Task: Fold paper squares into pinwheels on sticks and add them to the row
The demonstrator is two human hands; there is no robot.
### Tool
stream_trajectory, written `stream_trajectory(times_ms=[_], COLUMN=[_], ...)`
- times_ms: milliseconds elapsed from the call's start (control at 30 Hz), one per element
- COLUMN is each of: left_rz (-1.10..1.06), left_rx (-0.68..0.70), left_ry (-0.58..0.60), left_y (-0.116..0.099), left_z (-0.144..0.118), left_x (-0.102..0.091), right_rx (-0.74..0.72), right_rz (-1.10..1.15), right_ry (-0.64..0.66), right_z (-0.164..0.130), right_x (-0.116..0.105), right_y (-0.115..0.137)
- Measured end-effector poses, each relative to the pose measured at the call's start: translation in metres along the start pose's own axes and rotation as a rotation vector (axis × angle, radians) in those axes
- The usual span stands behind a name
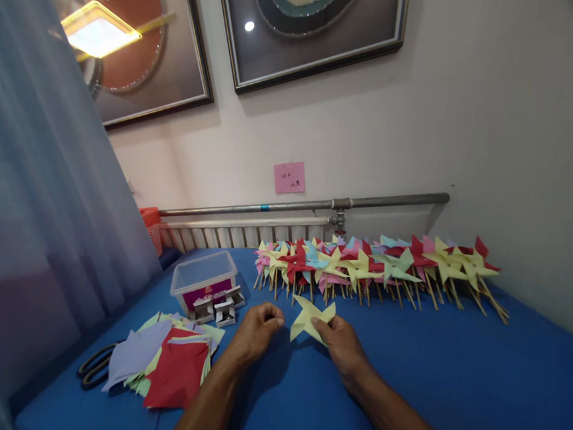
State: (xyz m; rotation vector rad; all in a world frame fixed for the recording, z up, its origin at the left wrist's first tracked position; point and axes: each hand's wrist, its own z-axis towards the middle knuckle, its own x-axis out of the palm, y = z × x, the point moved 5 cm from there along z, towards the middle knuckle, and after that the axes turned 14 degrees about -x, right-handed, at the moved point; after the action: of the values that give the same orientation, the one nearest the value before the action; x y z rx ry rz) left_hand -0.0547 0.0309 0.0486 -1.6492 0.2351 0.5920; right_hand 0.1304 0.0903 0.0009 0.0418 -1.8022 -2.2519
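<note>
A yellow paper pinwheel is pinched at its lower right edge by my right hand, just above the blue tabletop. My left hand rests beside it on the left, its fingers curled near the pinwheel's left blade; whether a small thing sits between the fingertips cannot be made out. A long row of finished paper pinwheels on wooden sticks lies behind both hands.
A stack of coloured paper squares lies at the left, with black scissors beside it. A clear plastic box and small staple boxes stand behind the stack. A radiator pipe runs along the wall.
</note>
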Motion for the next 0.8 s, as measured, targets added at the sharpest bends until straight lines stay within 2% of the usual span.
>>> stream_trajectory(times_ms=[100, 167, 267, 467, 800], left_rz=[-0.215, -0.315, -0.351, -0.278, -0.398], left_rx=[0.064, 0.056, 0.059, 0.094, 0.095], left_ry=[0.055, 0.104, 0.118, 0.063, 0.129], left_y=[-0.009, -0.011, -0.013, -0.017, -0.009], left_z=[-0.003, -0.004, -0.006, -0.008, -0.003], left_x=[0.014, 0.025, 0.036, 0.035, 0.038], right_rx=[-0.043, -0.066, -0.087, -0.103, -0.076], right_rz=[-0.005, -0.028, -0.057, 0.014, 0.034], right_ry=[0.022, 0.025, 0.024, 0.067, 0.076], right_z=[0.001, 0.001, 0.0, -0.005, -0.006], right_x=[0.002, 0.004, 0.007, 0.015, 0.018], right_y=[-0.003, -0.005, -0.005, 0.0, 0.002])
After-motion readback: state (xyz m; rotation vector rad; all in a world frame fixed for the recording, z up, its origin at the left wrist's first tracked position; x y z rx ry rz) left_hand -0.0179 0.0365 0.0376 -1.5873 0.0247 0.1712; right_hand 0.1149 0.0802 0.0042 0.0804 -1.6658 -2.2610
